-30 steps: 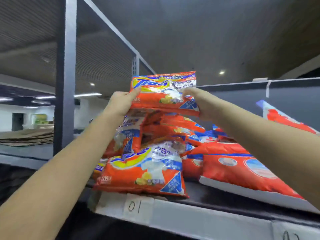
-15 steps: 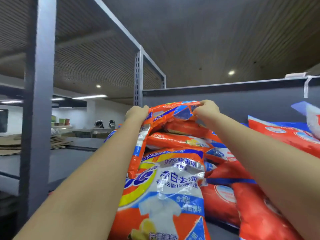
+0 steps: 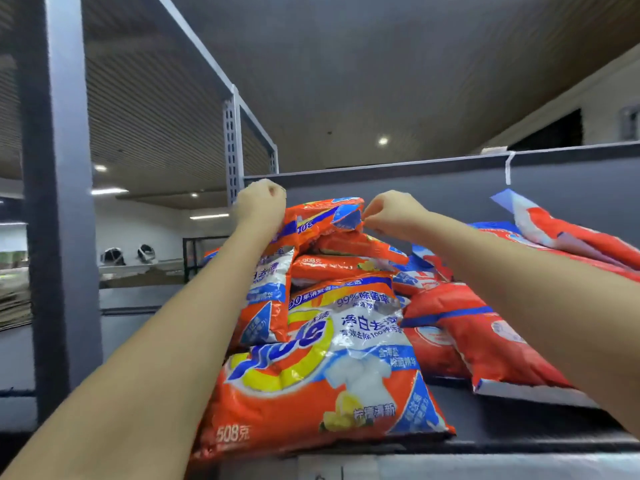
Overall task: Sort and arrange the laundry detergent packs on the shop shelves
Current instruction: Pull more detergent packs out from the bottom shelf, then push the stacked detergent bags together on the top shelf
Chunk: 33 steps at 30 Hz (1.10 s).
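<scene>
A pile of orange laundry detergent packs lies on the dark shelf (image 3: 519, 420). The largest one (image 3: 322, 368) lies in front with its label facing me. On top of the pile lies another orange pack (image 3: 325, 216). My left hand (image 3: 261, 202) grips its left end with curled fingers. My right hand (image 3: 391, 213) pinches its right corner between thumb and fingers. Both forearms reach up over the front of the shelf. A third orange pack (image 3: 270, 292) stands upright against the pile's left side, partly behind my left arm.
Red detergent packs (image 3: 485, 334) lie to the right of the orange pile, with more (image 3: 571, 237) leaning on the grey back panel (image 3: 450, 188). A thick grey upright (image 3: 59, 202) stands at the left front, a perforated one (image 3: 232, 143) at the back.
Both hands brought the held orange pack down from the air onto the top of the pile. My view moved closer to the shelf.
</scene>
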Each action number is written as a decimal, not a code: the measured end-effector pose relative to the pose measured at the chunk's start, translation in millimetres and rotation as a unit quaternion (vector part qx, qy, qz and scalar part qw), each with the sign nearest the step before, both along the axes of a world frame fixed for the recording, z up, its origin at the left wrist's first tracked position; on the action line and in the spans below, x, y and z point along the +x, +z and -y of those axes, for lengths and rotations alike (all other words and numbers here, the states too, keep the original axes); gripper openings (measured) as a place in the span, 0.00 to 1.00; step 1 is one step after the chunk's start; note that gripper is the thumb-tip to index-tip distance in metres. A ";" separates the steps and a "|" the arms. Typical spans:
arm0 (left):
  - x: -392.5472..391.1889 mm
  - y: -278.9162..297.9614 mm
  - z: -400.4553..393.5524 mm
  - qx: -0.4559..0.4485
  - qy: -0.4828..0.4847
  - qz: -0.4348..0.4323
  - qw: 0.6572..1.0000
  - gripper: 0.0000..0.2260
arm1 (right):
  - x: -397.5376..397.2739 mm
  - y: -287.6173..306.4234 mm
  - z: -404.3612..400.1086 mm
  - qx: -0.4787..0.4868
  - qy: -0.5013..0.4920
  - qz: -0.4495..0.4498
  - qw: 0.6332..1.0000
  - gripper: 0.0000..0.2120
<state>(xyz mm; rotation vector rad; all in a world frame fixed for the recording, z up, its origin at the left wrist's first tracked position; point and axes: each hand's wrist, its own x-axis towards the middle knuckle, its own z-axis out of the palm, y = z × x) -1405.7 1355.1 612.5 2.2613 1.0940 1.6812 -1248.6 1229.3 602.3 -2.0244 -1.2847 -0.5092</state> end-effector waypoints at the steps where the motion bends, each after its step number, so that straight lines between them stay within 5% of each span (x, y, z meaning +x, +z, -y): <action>1: -3.4 -0.5 9.6 0.030 -0.028 0.013 0.999 0.14 | -7.0 -3.4 8.2 -0.006 -0.009 0.016 1.000 0.12; 12: -28.1 -91.2 131.9 0.239 -0.113 -0.189 0.946 0.13 | -69.0 -62.6 122.1 -0.064 -0.049 0.126 0.989 0.13; 19: -63.9 -166.5 222.6 0.302 -0.177 -0.158 0.923 0.20 | -100.1 -126.2 227.0 -0.035 0.036 0.132 0.990 0.12; 27: -85.4 -314.8 318.8 0.148 -0.230 -0.173 0.946 0.12 | -115.4 -262.5 355.4 -0.058 0.046 0.011 0.997 0.14; 33: -89.1 -448.8 361.9 -0.001 -0.265 -0.271 0.925 0.09 | -119.2 -392.2 415.1 -0.170 0.016 -0.147 0.974 0.15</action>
